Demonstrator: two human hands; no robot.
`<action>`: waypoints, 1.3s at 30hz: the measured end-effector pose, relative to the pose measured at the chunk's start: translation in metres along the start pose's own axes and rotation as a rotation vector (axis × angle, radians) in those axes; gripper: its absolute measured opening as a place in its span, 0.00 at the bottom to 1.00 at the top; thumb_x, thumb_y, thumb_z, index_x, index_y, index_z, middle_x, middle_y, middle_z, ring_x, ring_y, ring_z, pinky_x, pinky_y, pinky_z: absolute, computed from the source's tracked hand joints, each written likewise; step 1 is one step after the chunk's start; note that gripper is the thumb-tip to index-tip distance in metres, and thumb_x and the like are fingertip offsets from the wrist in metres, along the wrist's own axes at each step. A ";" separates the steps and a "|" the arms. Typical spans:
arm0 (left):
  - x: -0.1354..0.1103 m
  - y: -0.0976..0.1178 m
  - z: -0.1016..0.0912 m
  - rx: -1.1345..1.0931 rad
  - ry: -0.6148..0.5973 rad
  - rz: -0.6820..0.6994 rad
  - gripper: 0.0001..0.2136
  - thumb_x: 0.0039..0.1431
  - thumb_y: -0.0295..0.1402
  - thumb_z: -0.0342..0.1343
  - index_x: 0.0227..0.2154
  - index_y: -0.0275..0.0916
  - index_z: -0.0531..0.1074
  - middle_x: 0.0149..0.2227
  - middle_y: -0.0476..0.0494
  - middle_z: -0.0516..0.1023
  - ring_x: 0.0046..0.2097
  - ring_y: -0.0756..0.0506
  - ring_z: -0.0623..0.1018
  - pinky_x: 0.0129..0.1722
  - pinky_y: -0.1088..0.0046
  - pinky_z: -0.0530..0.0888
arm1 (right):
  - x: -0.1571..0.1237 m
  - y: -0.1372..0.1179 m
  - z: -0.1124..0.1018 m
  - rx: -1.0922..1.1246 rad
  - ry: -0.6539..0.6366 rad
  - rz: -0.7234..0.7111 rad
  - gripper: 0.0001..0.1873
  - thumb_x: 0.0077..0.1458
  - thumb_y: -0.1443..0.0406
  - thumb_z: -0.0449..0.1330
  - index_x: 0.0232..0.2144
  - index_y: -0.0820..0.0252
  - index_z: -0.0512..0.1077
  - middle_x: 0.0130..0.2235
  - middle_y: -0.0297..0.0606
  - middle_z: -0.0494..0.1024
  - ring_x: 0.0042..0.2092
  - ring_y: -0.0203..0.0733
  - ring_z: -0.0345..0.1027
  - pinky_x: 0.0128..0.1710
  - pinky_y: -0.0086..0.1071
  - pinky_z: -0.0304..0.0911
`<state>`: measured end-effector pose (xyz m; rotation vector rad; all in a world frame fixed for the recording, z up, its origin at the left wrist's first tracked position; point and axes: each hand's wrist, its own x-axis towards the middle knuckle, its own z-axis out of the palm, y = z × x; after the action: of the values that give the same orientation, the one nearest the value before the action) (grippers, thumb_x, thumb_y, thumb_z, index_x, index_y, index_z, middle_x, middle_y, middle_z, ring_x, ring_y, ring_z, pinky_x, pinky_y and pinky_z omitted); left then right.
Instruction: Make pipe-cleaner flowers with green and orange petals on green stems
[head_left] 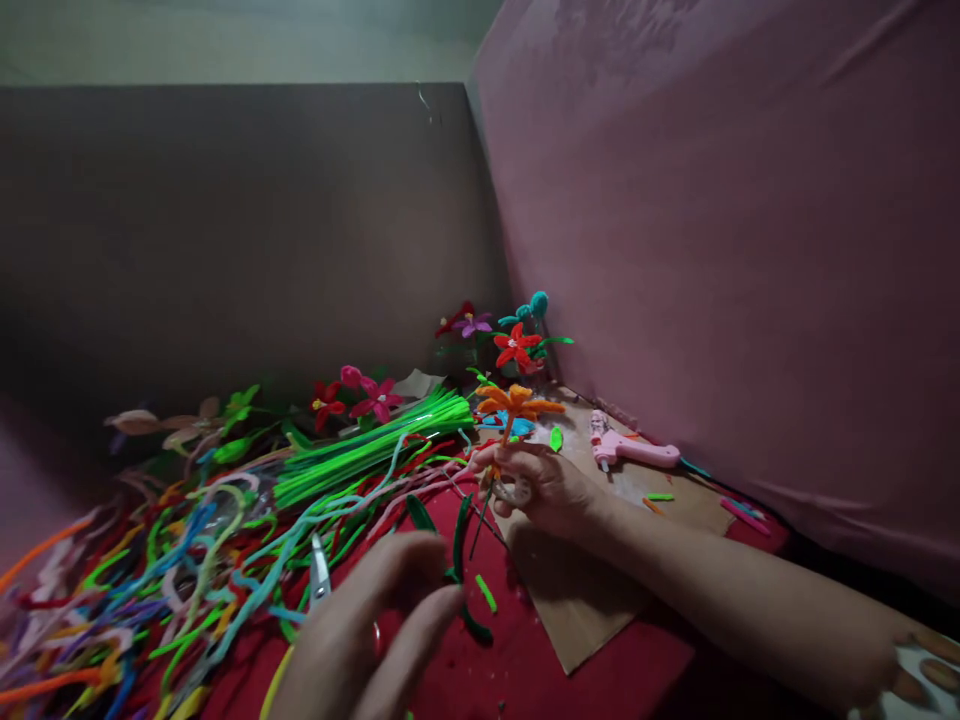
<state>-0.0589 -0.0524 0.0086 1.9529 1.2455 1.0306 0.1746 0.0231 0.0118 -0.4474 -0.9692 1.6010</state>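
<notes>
My right hand [541, 485] pinches the thin stem of an orange pipe-cleaner flower [516, 402], its petals spread above the fingers. A dark wire end of the stem points down below the hand. In the foreground, my left hand [375, 620] is slightly blurred, thumb and fingers curved and apart. Its fingertips are right by a dark green pipe-cleaner piece [460, 535], partly hidden behind the thumb; I cannot tell whether they touch it. Scissors [319, 572] show just behind the left hand. A short bright green piece [486, 593] lies on the red table surface [525, 640].
A bundle of green pipe cleaners [375, 445] and a tangle of coloured ones [187, 570] cover the left. A pink glue gun [637, 450] lies on cardboard [566, 600] at right. Finished flowers, one red [517, 346], stand behind, near a pink wall [712, 250].
</notes>
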 end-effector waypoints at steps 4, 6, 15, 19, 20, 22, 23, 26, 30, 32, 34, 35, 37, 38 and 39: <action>0.057 0.063 0.042 0.327 -0.003 0.040 0.10 0.49 0.35 0.57 0.36 0.40 0.67 0.33 0.45 0.73 0.33 0.44 0.73 0.33 0.69 0.68 | -0.001 0.003 0.002 0.061 0.068 0.061 0.11 0.44 0.62 0.62 0.31 0.64 0.76 0.27 0.36 0.73 0.23 0.29 0.60 0.20 0.25 0.55; 0.071 0.070 0.057 0.419 0.115 0.084 0.08 0.49 0.34 0.56 0.33 0.40 0.67 0.32 0.44 0.73 0.33 0.43 0.72 0.33 0.68 0.66 | -0.002 0.005 0.004 0.074 0.091 0.085 0.12 0.43 0.62 0.63 0.31 0.64 0.76 0.26 0.35 0.73 0.23 0.29 0.60 0.20 0.24 0.53; 0.080 0.064 0.079 0.189 0.153 0.044 0.06 0.55 0.34 0.50 0.27 0.39 0.69 0.26 0.47 0.73 0.29 0.48 0.71 0.31 0.74 0.65 | -0.005 0.005 0.009 0.022 0.177 -0.006 0.13 0.41 0.60 0.64 0.28 0.65 0.76 0.21 0.31 0.68 0.21 0.27 0.53 0.19 0.24 0.47; 0.079 0.058 0.084 0.184 0.231 0.099 0.06 0.55 0.33 0.50 0.28 0.40 0.71 0.28 0.47 0.74 0.32 0.47 0.72 0.35 0.74 0.66 | -0.005 0.007 0.010 0.014 0.179 0.026 0.14 0.40 0.58 0.64 0.25 0.65 0.75 0.18 0.29 0.64 0.20 0.27 0.52 0.19 0.24 0.44; 0.079 0.056 0.083 0.149 0.231 0.087 0.06 0.55 0.33 0.51 0.28 0.40 0.71 0.28 0.48 0.73 0.32 0.48 0.71 0.35 0.75 0.66 | -0.005 0.006 0.011 0.021 0.175 0.034 0.14 0.41 0.57 0.64 0.24 0.64 0.75 0.19 0.29 0.64 0.20 0.27 0.53 0.19 0.24 0.45; 0.078 0.054 0.082 0.033 0.218 0.032 0.06 0.54 0.34 0.51 0.27 0.39 0.71 0.27 0.49 0.72 0.30 0.50 0.70 0.32 0.76 0.66 | -0.006 0.004 0.011 -0.018 0.130 0.006 0.13 0.43 0.58 0.63 0.25 0.63 0.75 0.20 0.30 0.65 0.22 0.28 0.55 0.20 0.24 0.47; 0.078 0.054 0.081 -0.053 0.204 -0.010 0.06 0.54 0.35 0.52 0.27 0.38 0.70 0.26 0.50 0.70 0.28 0.51 0.68 0.29 0.78 0.66 | -0.007 0.002 0.011 -0.070 0.083 -0.031 0.12 0.44 0.58 0.62 0.25 0.63 0.75 0.22 0.31 0.67 0.23 0.30 0.57 0.22 0.25 0.50; 0.076 0.060 0.077 -0.355 0.149 -0.192 0.08 0.53 0.37 0.54 0.29 0.37 0.68 0.19 0.56 0.60 0.19 0.56 0.57 0.18 0.82 0.57 | -0.011 -0.005 0.011 -0.261 -0.060 -0.145 0.08 0.48 0.62 0.59 0.27 0.60 0.76 0.26 0.32 0.72 0.29 0.34 0.63 0.29 0.28 0.57; 0.072 0.068 0.068 -0.680 0.047 -0.367 0.11 0.50 0.39 0.57 0.32 0.38 0.66 0.17 0.59 0.58 0.16 0.59 0.49 0.14 0.85 0.51 | -0.013 -0.007 0.011 -0.301 -0.112 -0.144 0.09 0.50 0.63 0.57 0.25 0.59 0.76 0.23 0.32 0.72 0.29 0.35 0.64 0.32 0.29 0.58; 0.070 0.066 0.062 -0.806 -0.032 -0.420 0.11 0.50 0.37 0.57 0.34 0.38 0.66 0.18 0.59 0.59 0.16 0.60 0.46 0.13 0.86 0.49 | -0.013 -0.004 0.011 -0.222 -0.127 -0.086 0.08 0.48 0.63 0.59 0.28 0.59 0.76 0.25 0.33 0.72 0.30 0.34 0.64 0.30 0.28 0.58; 0.068 0.061 0.058 -0.912 -0.118 -0.454 0.10 0.51 0.35 0.57 0.32 0.36 0.65 0.18 0.59 0.59 0.16 0.60 0.43 0.12 0.86 0.47 | -0.013 0.001 0.010 -0.097 -0.125 0.025 0.08 0.46 0.63 0.61 0.32 0.59 0.76 0.27 0.33 0.73 0.29 0.33 0.64 0.27 0.26 0.56; 0.067 0.058 0.057 -0.951 -0.157 -0.461 0.09 0.50 0.34 0.57 0.31 0.36 0.65 0.18 0.59 0.58 0.16 0.60 0.41 0.11 0.86 0.46 | -0.013 0.004 0.009 -0.037 -0.128 0.082 0.09 0.46 0.63 0.61 0.32 0.59 0.75 0.27 0.33 0.73 0.28 0.32 0.64 0.26 0.25 0.56; 0.066 0.053 0.056 -0.966 -0.206 -0.469 0.09 0.51 0.34 0.57 0.31 0.35 0.65 0.18 0.59 0.57 0.16 0.60 0.41 0.10 0.86 0.45 | -0.012 0.011 0.007 0.050 -0.129 0.132 0.08 0.46 0.63 0.62 0.30 0.60 0.75 0.27 0.34 0.73 0.27 0.31 0.64 0.25 0.25 0.55; 0.065 0.052 0.057 -0.928 -0.208 -0.464 0.09 0.51 0.35 0.56 0.31 0.36 0.65 0.18 0.59 0.57 0.16 0.60 0.41 0.10 0.85 0.46 | -0.012 0.014 0.005 0.064 -0.123 0.119 0.07 0.46 0.64 0.62 0.30 0.61 0.75 0.27 0.34 0.73 0.27 0.31 0.64 0.26 0.25 0.55; 0.065 0.051 0.058 -0.848 -0.192 -0.445 0.08 0.53 0.36 0.55 0.31 0.36 0.65 0.18 0.59 0.57 0.15 0.60 0.43 0.11 0.85 0.47 | -0.011 0.016 0.004 0.065 -0.107 0.093 0.07 0.45 0.64 0.63 0.29 0.62 0.75 0.26 0.34 0.72 0.27 0.31 0.63 0.26 0.25 0.55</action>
<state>0.0305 -0.0164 0.0378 1.0368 0.8625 0.8989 0.1644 0.0113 -0.0004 -0.3698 -0.9858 1.7496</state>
